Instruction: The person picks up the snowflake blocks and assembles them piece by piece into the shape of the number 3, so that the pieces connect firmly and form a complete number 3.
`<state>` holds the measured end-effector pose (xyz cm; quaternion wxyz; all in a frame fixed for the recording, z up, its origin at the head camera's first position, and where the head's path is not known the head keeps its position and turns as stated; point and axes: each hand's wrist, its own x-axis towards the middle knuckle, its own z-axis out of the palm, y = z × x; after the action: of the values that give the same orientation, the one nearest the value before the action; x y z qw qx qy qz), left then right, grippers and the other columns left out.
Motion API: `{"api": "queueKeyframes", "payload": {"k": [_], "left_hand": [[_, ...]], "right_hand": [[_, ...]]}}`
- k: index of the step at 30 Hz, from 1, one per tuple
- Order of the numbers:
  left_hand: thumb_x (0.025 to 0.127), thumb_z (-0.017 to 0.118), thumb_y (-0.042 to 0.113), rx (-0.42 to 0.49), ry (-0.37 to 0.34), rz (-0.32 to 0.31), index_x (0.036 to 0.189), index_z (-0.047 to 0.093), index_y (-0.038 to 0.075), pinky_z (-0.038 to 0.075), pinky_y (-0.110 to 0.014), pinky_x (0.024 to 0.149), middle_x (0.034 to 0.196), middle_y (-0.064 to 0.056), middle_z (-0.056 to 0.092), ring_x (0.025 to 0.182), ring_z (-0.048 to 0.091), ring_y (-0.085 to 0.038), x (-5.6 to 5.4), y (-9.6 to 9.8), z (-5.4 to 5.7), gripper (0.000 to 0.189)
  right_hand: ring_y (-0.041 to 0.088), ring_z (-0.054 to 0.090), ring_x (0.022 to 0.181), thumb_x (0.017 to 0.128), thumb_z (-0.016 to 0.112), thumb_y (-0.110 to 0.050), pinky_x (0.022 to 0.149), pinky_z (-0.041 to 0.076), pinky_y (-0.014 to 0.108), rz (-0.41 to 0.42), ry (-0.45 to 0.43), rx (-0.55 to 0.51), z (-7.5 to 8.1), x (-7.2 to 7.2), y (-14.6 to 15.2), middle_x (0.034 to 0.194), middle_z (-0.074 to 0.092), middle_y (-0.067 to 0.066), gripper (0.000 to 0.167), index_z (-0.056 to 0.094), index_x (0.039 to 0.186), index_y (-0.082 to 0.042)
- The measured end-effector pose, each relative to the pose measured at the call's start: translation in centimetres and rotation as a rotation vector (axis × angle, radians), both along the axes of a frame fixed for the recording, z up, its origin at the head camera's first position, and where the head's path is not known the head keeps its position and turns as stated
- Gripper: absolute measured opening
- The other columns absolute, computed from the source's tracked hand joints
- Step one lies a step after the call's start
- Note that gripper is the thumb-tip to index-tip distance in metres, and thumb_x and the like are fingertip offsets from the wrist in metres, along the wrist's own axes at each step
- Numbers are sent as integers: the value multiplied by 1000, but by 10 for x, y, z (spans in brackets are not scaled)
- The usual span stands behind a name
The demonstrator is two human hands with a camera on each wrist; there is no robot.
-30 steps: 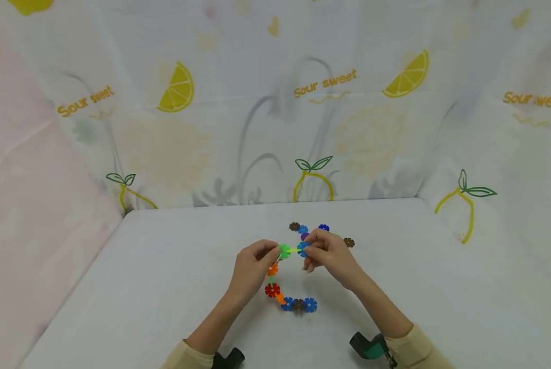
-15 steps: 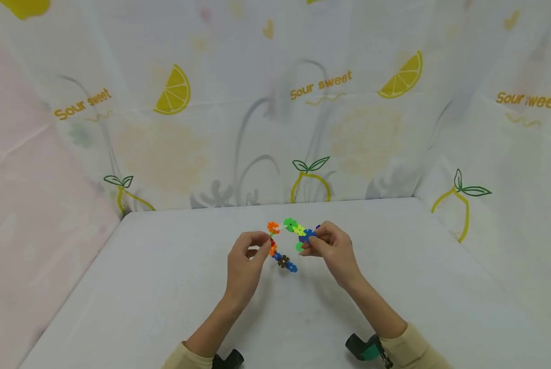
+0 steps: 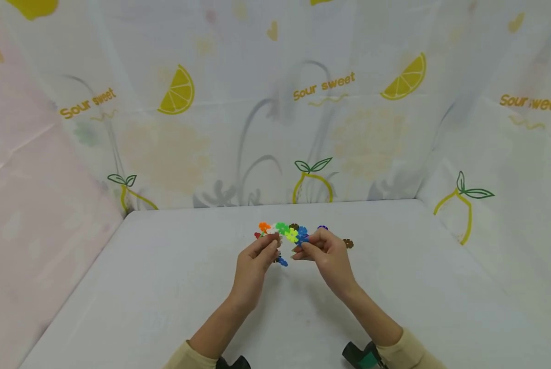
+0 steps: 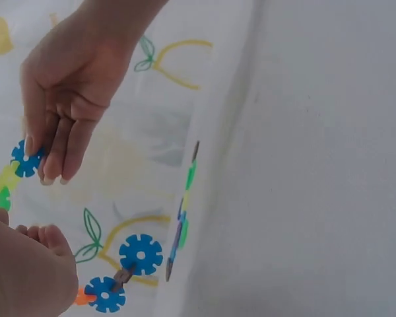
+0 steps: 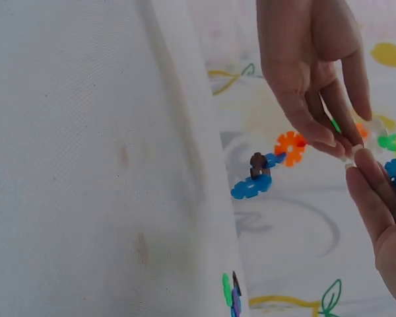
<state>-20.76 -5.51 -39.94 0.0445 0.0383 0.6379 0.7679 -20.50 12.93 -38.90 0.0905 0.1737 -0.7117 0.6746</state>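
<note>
A chain of slotted snowflake discs hangs above the table between both hands. In the head view its orange disc, green disc and yellow disc form an arch. The left hand pinches the chain near the orange and white discs; its fingers hide the exact spot. The right hand pinches the blue disc at the chain's other end between thumb and index finger. Below the left hand hangs the tail, with a brown disc between blue discs.
Behind the right hand a second snowflake-disc group lies on the white table, with a brown disc at its right. Black-and-green wrist gear sits by the right sleeve. Printed cloth walls the back and sides.
The chain has risen off the table and bent into an arch. The left hand has shifted its grip along the chain, and the tail has swung under and behind it.
</note>
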Motion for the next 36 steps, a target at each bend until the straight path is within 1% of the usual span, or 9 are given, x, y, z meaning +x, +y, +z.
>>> {"api": "queueKeyframes", "payload": {"k": [4,8,12,16,18,21,28,32,36], "left_hand": [[102,56,25,171,-100,-39,140,51,1,49,-25,104,135,-9,58,124,56,-19,2,2,3,46],[103,54,24,255,-144,-59,141,49,-1,46,-29,108,129,-5,55,122,56,-15,2,2,3,45],[103,54,22,309,-146,-26,133,55,2,47,-28,105,121,-1,56,118,56,-15,0,3,0,37],[101,58,19,310,-111,30,112,65,6,51,-25,98,105,2,61,107,60,-14,-1,4,-2,18],[100,59,18,289,-89,57,104,66,7,51,-26,97,99,2,62,102,61,-14,-1,3,-2,14],[99,61,20,224,-55,94,103,66,4,52,-25,95,96,2,62,99,62,-14,-1,2,-3,17],[98,63,24,-30,59,158,109,68,0,54,-27,93,95,-3,67,99,63,-22,-2,-1,-5,27],[98,63,27,-141,87,163,107,70,6,52,-36,97,98,-5,68,99,63,-22,-2,-3,-5,24],[98,63,29,-221,123,153,107,70,9,51,-35,96,101,-6,70,99,64,-18,-1,-4,-3,23]], "right_hand": [[25,76,80,96,60,-2,78,61,36,36,2,-14,-3,0,-2,92,69,30,13,56,96,10],[26,76,79,96,61,-2,77,61,37,69,0,-10,-7,0,-5,92,68,35,13,56,94,10],[31,75,74,95,63,-4,74,61,36,81,-41,13,-10,1,-7,91,67,37,16,55,91,9],[34,73,71,94,64,-4,72,62,36,106,-84,51,-10,2,-9,89,68,35,15,56,91,8],[35,73,70,94,65,-4,71,62,35,120,-92,95,-11,2,-9,88,70,32,14,57,91,7],[34,73,71,93,66,-6,71,61,32,143,-92,182,-11,1,-10,87,72,25,12,60,92,3],[40,72,73,90,70,-6,72,61,35,194,-73,307,-10,0,-8,85,72,24,6,65,90,-2],[36,72,75,89,71,-6,73,61,43,225,-66,360,-9,-1,-5,87,72,22,6,66,92,-3],[34,72,78,89,71,-7,75,60,45,244,-53,416,-8,-4,0,89,72,16,8,70,96,-4]]}}
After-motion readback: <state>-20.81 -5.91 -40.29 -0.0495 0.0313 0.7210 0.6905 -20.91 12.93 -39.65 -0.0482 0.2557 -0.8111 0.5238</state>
